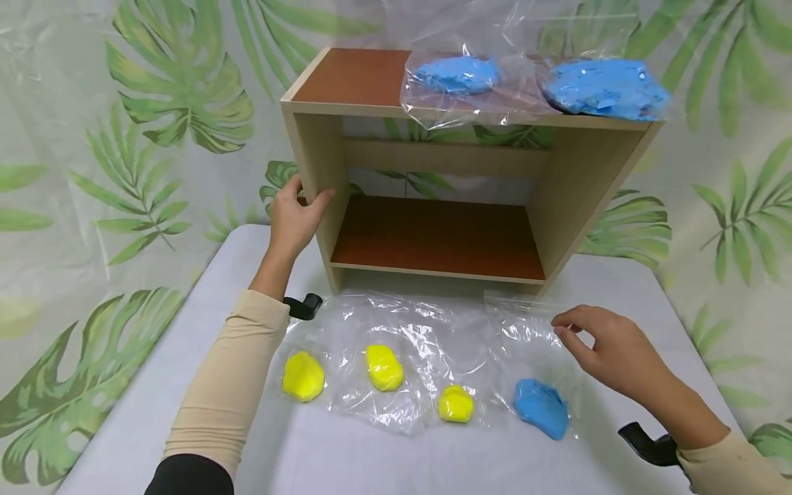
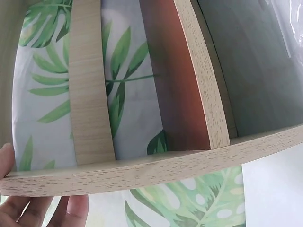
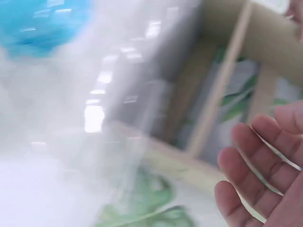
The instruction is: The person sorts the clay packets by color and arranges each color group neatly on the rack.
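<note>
My left hand (image 1: 297, 216) grips the left side panel (image 2: 142, 175) of a small wooden shelf (image 1: 433, 237), thumb on the inner side and fingers round the outside. My right hand (image 1: 612, 347) is over the right side of the table, holding nothing, its fingers loosely bent in the right wrist view. Nearest to it is a clear plastic bag with a blue clay-like lump (image 1: 541, 409). Left of that, bagged yellow lumps (image 1: 303, 376) (image 1: 384, 368) (image 1: 456, 403) lie in a row before the shelf.
Two clear bags with blue lumps (image 1: 458, 74) (image 1: 603, 88) rest on the shelf's brown top, one overhanging its front edge. The shelf stands at the back of a white-covered table (image 1: 346, 460). A leaf-patterned sheet (image 1: 179, 89) hangs behind.
</note>
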`<state>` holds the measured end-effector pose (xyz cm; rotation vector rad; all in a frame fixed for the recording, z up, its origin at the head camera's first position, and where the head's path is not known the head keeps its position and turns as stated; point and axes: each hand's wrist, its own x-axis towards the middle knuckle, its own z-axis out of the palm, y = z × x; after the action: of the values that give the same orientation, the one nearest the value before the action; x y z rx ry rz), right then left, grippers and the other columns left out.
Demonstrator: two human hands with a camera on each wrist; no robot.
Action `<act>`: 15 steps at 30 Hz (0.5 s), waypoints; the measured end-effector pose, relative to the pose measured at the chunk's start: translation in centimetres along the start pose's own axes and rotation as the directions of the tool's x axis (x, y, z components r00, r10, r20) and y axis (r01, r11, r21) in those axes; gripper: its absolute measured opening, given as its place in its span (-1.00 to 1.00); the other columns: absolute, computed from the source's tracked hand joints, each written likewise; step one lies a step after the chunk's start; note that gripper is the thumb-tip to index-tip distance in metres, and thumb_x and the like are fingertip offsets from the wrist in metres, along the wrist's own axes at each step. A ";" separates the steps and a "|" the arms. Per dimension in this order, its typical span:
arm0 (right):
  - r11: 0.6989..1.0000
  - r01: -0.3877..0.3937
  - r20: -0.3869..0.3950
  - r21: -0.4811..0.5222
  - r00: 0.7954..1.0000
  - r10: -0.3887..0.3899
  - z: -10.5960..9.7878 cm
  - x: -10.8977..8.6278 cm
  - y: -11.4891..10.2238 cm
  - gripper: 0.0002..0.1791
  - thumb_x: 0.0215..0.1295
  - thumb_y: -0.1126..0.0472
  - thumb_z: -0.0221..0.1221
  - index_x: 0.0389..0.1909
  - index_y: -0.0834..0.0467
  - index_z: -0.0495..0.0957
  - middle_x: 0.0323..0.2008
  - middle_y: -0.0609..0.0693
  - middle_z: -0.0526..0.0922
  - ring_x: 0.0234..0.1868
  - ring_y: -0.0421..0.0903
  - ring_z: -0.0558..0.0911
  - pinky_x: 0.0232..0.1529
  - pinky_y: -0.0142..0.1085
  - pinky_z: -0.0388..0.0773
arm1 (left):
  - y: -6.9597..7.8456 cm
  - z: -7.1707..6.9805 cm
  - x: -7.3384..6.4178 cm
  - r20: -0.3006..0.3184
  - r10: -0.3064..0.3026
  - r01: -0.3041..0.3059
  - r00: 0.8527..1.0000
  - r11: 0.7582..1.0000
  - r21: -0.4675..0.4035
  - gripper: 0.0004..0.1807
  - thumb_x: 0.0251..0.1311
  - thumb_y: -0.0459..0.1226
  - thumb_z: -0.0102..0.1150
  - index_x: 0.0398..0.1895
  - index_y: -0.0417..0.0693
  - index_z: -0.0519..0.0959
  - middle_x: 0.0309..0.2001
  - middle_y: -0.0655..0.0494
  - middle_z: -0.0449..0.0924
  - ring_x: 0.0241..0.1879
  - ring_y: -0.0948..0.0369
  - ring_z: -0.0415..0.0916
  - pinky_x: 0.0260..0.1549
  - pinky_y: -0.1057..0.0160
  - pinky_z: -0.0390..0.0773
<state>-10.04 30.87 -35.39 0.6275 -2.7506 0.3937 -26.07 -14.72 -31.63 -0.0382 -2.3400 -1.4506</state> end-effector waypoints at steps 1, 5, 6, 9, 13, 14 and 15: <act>1.000 -0.029 0.016 0.000 0.999 0.029 0.5 -0.5 0.5 -0.85 0.17 0.27 0.33 -0.22 0.10 0.71 -0.25 -0.04 0.77 -0.28 -0.04 0.69 -0.36 -0.17 0.62 | 0.0 0.0 0.0 -0.002 0.002 -0.002 1.000 1.000 -0.004 -0.49 0.22 -0.06 0.24 0.18 -0.11 0.51 0.19 -0.14 0.58 0.03 -0.10 0.68 -0.04 -0.05 0.67; 0.993 -0.119 0.041 -0.008 0.992 0.120 2.3 -2.5 1.7 -0.86 0.19 0.26 0.31 -0.23 0.14 0.70 -0.23 0.02 0.76 -0.30 0.01 0.70 -0.45 -0.26 0.56 | -0.1 0.0 0.0 -0.002 0.016 -0.016 1.000 1.000 -0.007 -0.50 0.22 -0.07 0.24 0.17 -0.12 0.52 0.18 -0.15 0.58 0.03 -0.10 0.68 -0.05 -0.03 0.67; 0.990 -0.138 0.045 -0.003 0.989 0.138 2.8 -3.0 1.8 -0.86 0.18 0.26 0.31 -0.23 0.16 0.70 -0.22 0.05 0.76 -0.31 0.03 0.71 -0.46 -0.24 0.57 | -0.1 0.0 0.0 -0.001 0.016 -0.016 1.000 1.000 -0.007 -0.50 0.22 -0.07 0.25 0.16 -0.11 0.52 0.17 -0.14 0.59 0.02 -0.09 0.69 -0.06 0.00 0.67; 0.976 -0.219 0.099 -0.006 0.971 0.218 4.2 -4.2 2.0 -0.75 0.20 0.23 0.29 -0.13 0.24 0.65 -0.19 0.15 0.72 -0.32 0.08 0.71 -0.47 -0.17 0.61 | -0.2 -0.1 -0.1 0.002 0.009 -0.009 1.000 1.000 -0.007 -0.50 0.22 -0.06 0.24 0.16 -0.10 0.51 0.17 -0.13 0.58 0.02 -0.09 0.68 -0.06 0.00 0.67; 0.918 -0.384 0.317 -0.098 0.862 0.395 6.0 -5.8 2.6 -0.35 0.32 0.01 0.19 0.20 0.45 0.38 -0.05 0.45 0.60 -0.21 0.30 0.68 -0.41 0.06 0.63 | -0.1 -0.1 -0.1 0.012 -0.001 0.001 1.000 1.000 0.000 -0.49 0.23 -0.08 0.21 0.20 -0.11 0.49 0.21 -0.14 0.56 0.05 -0.10 0.67 -0.01 -0.06 0.66; 0.905 -0.406 0.364 -0.130 0.829 0.424 6.5 -6.2 2.8 -0.27 0.34 -0.04 0.16 0.25 0.49 0.29 -0.02 0.51 0.56 -0.18 0.35 0.66 -0.40 0.10 0.62 | -0.1 -0.1 -0.1 0.012 -0.005 0.005 1.000 1.000 0.005 -0.49 0.23 -0.08 0.20 0.21 -0.11 0.48 0.21 -0.14 0.56 0.06 -0.10 0.67 0.00 -0.07 0.65; 0.893 -0.422 0.401 -0.156 0.799 0.448 6.8 -6.4 3.0 -0.20 0.36 -0.09 0.13 0.28 0.52 0.23 0.01 0.56 0.52 -0.14 0.40 0.63 -0.37 0.14 0.62 | 0.0 -0.1 -0.1 0.012 -0.009 0.009 1.000 1.000 0.009 -0.49 0.24 -0.09 0.19 0.21 -0.11 0.48 0.22 -0.14 0.55 0.06 -0.10 0.66 0.01 -0.06 0.65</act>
<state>-7.37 33.69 -44.45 0.0428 -3.3193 0.2924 -25.96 -14.80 -31.62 -0.0338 -2.3593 -1.4483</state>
